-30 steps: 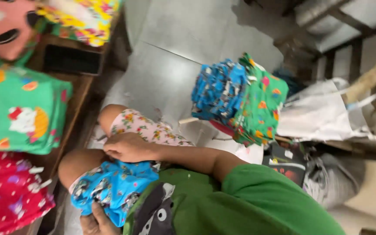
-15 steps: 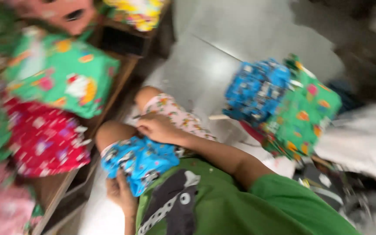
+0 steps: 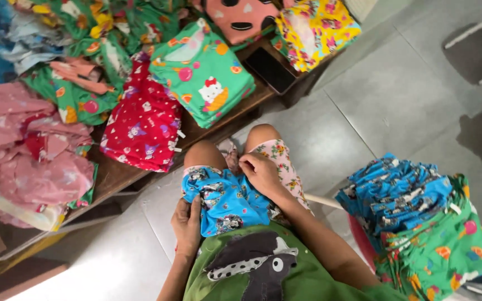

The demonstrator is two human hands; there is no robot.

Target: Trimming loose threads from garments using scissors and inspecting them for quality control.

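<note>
A small blue printed garment [image 3: 227,199] lies across my lap, over my knees and floral shorts [image 3: 279,161]. My left hand [image 3: 188,223] pinches its near left edge against my green shirt. My right hand [image 3: 259,171] grips the garment's far upper edge by my right knee. Both hands are closed on the fabric.
A low wooden table [image 3: 121,174] to my left carries folded clothes: a red piece [image 3: 143,125], a green one [image 3: 205,75], a yellow one [image 3: 314,28], pink heaps [image 3: 26,150] and a dark phone [image 3: 270,69]. A stack of blue and green garments [image 3: 419,223] stands at my right on the grey tiled floor.
The view has swung left, bringing the clothes table into sight. My hands stay on the blue garment in my lap, with my left hand higher on its edge.
</note>
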